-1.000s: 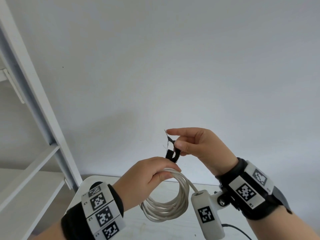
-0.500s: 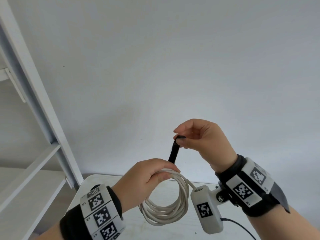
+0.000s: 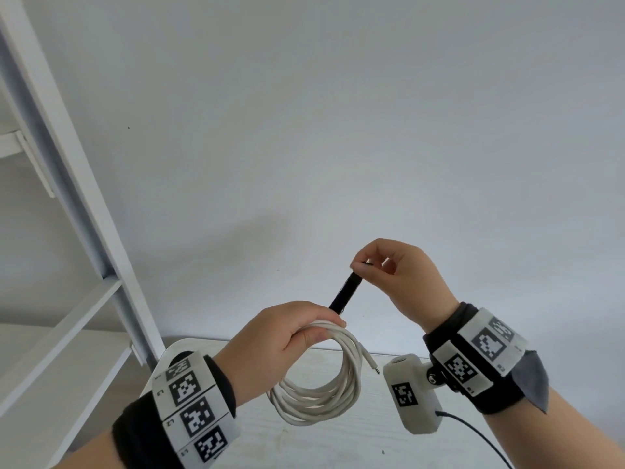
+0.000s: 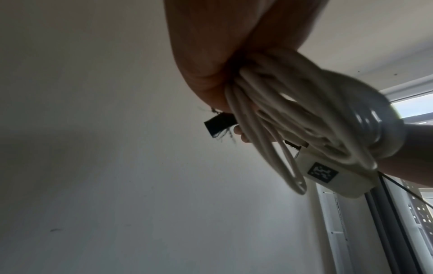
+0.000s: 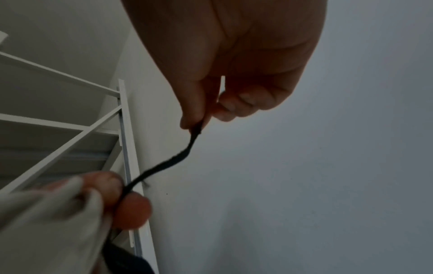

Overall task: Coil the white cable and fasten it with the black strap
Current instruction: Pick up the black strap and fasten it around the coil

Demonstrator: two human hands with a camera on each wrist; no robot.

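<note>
The white cable (image 3: 318, 387) hangs as a coil of several loops above the table. My left hand (image 3: 287, 336) grips the top of the coil, fingers curled round the bundle (image 4: 293, 115). The black strap (image 3: 345, 296) runs up from the left hand's fingers to my right hand (image 3: 389, 269), which pinches its upper end between thumb and forefinger (image 5: 194, 122). The strap (image 5: 164, 165) is stretched out between the two hands. A loose plug end of the cable (image 3: 370, 362) sticks out to the right of the coil. A short frayed strap end (image 4: 219, 125) pokes out past the left fingers.
A white table (image 3: 304, 441) lies below the hands. A white metal shelf frame (image 3: 67, 164) stands at the left against the plain wall. The right wrist camera housing (image 3: 411, 394) with a black lead (image 3: 473, 431) hangs beside the coil.
My right hand has pulled the strap upward and straightened it from a folded loop into a taut strip. The left hand keeps hold of the coil.
</note>
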